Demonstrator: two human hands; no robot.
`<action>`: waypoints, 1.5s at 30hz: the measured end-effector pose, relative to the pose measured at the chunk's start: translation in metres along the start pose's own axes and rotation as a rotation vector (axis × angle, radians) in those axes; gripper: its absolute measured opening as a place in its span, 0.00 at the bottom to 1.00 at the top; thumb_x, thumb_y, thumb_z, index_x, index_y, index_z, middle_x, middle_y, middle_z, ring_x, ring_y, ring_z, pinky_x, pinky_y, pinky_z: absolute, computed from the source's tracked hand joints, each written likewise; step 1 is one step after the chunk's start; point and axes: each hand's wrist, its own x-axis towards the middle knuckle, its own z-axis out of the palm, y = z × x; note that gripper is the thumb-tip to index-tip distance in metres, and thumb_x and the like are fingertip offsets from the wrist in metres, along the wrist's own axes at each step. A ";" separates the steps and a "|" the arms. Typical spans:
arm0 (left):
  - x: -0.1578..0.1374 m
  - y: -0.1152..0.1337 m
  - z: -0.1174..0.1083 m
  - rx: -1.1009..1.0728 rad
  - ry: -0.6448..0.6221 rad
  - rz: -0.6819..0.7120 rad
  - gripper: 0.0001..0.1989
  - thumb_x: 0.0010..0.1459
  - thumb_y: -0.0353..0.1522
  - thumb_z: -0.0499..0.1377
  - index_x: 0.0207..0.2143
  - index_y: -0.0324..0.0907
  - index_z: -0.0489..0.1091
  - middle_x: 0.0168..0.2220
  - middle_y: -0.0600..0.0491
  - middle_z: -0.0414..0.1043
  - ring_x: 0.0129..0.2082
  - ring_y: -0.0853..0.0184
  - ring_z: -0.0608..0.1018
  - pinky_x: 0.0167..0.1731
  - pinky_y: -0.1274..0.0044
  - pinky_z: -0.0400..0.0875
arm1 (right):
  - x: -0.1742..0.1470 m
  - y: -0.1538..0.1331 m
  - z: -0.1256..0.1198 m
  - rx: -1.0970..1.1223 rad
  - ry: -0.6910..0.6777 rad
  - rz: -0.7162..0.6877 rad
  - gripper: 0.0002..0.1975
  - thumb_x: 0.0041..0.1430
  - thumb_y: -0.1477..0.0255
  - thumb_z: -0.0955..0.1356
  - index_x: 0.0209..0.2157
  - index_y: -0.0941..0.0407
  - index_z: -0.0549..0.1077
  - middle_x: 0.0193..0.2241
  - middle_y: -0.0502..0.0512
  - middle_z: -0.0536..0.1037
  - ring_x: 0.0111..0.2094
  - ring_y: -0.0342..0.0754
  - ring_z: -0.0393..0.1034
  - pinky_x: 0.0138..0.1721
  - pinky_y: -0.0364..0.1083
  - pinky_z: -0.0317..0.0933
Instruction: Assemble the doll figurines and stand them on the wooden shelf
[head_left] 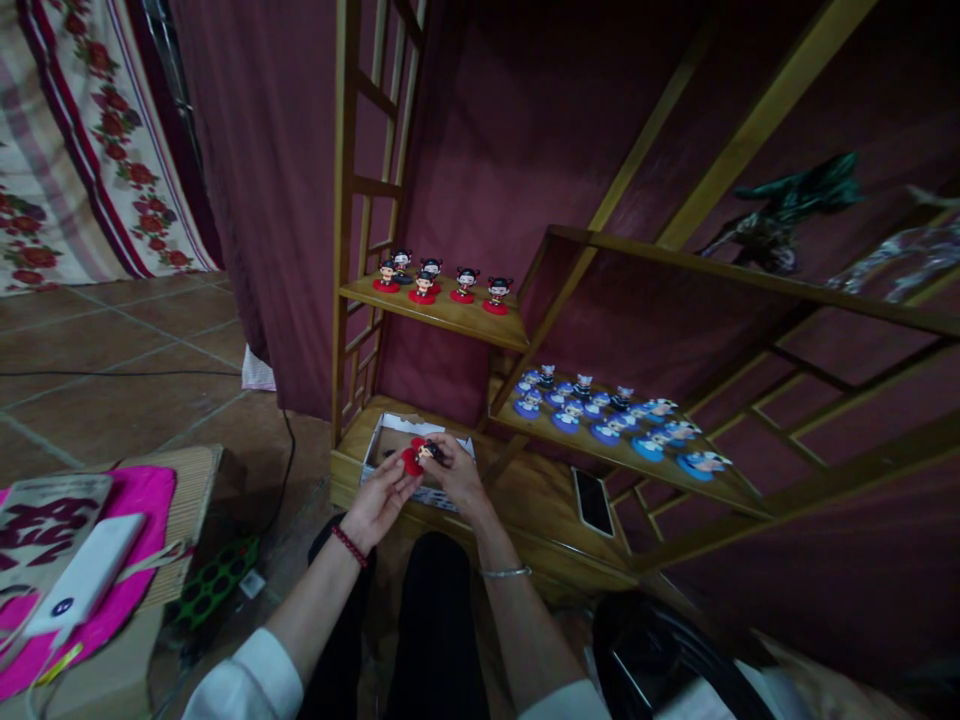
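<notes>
A small black-haired figurine (429, 452) with a red round base is held between my two hands, above an open white box (390, 430). My left hand (384, 492) pinches the red base. My right hand (456, 472) grips the figurine near its dark head. Part of the box's contents is hidden under my hands. Above them, several similar figurines (499, 292), most on red bases, stand upright on a wooden shelf (442, 318). To the right, a lower shelf (720, 490) bears several blue and purple figurines (568, 414).
A phone or tablet (593, 501) lies on the bottom board. At the upper right stands a dark green sculpture (787, 215). On the left, a cardboard box (187, 480) carries a pink cloth (154, 515) and a white power bank (86, 575). A black cable (285, 470) runs along the floor.
</notes>
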 end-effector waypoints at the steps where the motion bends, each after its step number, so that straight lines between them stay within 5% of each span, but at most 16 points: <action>1: 0.000 0.001 0.000 -0.001 -0.008 0.002 0.13 0.49 0.24 0.57 0.40 0.37 0.68 0.39 0.47 0.72 0.36 0.69 0.74 0.44 0.74 0.65 | 0.000 -0.001 0.000 0.011 0.003 0.000 0.15 0.43 0.72 0.67 0.37 0.54 0.66 0.33 0.50 0.73 0.35 0.45 0.67 0.38 0.44 0.61; 45: -0.004 0.004 0.010 0.020 0.003 0.035 0.11 0.49 0.24 0.57 0.37 0.36 0.69 0.36 0.47 0.73 0.34 0.69 0.74 0.41 0.74 0.67 | 0.000 -0.009 0.000 -0.013 -0.019 -0.025 0.16 0.45 0.71 0.66 0.39 0.54 0.64 0.34 0.50 0.73 0.35 0.44 0.68 0.38 0.45 0.61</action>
